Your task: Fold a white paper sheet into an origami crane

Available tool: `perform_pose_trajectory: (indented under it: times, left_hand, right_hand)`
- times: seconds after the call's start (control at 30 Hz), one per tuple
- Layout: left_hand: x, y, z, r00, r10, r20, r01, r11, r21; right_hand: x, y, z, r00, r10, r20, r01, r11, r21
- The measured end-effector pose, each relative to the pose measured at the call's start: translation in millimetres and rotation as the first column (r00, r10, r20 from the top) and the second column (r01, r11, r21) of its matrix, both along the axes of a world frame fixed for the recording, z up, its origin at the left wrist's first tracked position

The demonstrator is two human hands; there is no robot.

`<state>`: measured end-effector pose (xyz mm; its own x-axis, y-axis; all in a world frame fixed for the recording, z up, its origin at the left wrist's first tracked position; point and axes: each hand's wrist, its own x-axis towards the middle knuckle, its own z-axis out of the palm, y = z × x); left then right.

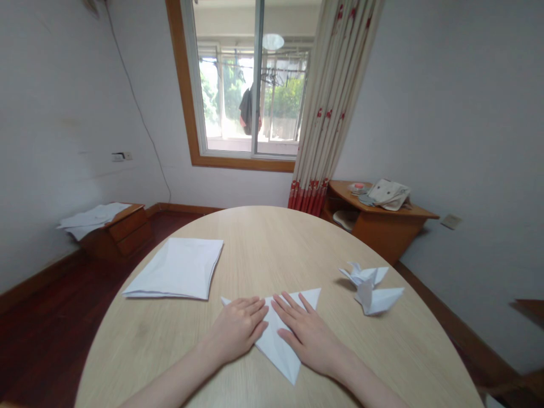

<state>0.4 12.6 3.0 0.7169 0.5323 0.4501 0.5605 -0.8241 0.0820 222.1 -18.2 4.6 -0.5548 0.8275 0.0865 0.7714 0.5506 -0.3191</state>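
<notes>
A white sheet of paper [278,345], folded into a triangle, lies on the round wooden table [272,238] with one point toward me. Across its left part rests my left hand [240,328], palm down, fingers stretched out and close together. My right hand [306,334] lies flat on the right part, its fingers slightly spread. Both hands press on the paper, with their fingertips near its far edge. The paper's far left and far right corners stick out past the hands. What lies under the palms is hidden.
On the table's left lies a stack of white paper [178,269]. Folded white paper figures [378,297], resembling birds, stand at the right. Beyond are a wooden corner desk [382,226] with a bag, a small cabinet [123,232] with papers, and a curtained window [250,96].
</notes>
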Motion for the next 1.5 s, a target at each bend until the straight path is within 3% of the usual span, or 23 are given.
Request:
perform_pose_trajectory:
  times: [0.17,0.47,0.73,0.9,1.03,1.17,1.33,1.5]
  left_hand:
    - [1,0,0.6,1.0,0.002,-0.029,-0.004,0.999,-0.043]
    - [0,0,2.7,0.998,0.004,-0.062,-0.01,0.995,-0.095]
    - [-1,-1,5.8,0.996,-0.017,-0.085,0.004,0.989,-0.149]
    - [-10,5,16.1,0.993,-0.103,-0.055,0.088,0.968,-0.237]
    - [-20,14,24.2,0.985,-0.153,0.082,0.171,0.941,-0.291]
    - [-27,21,24.2,0.978,-0.057,0.202,0.119,0.944,-0.308]
    - [-30,28,13.5,0.952,0.089,0.293,0.034,0.921,-0.389]
    - [-30,34,7.8,0.946,0.149,0.288,-0.005,0.895,-0.447]
  right_hand:
    - [0,0,-2.0,1.0,-0.013,0.005,0.013,1.0,0.009]
    - [4,0,19.1,0.991,-0.085,0.099,0.095,0.99,-0.099]
    - [8,3,23.5,0.985,-0.103,0.136,0.124,0.98,-0.157]
    - [9,4,23.8,0.98,-0.109,0.168,0.14,0.972,-0.187]
    - [13,6,22.6,0.978,-0.127,0.165,0.155,0.972,-0.174]
    - [17,10,22.9,0.983,-0.11,0.149,0.133,0.98,-0.15]
    - [19,12,19.8,0.994,-0.068,0.086,0.079,0.988,-0.135]
    - [20,14,14.5,0.998,-0.061,0.034,0.065,0.989,-0.135]
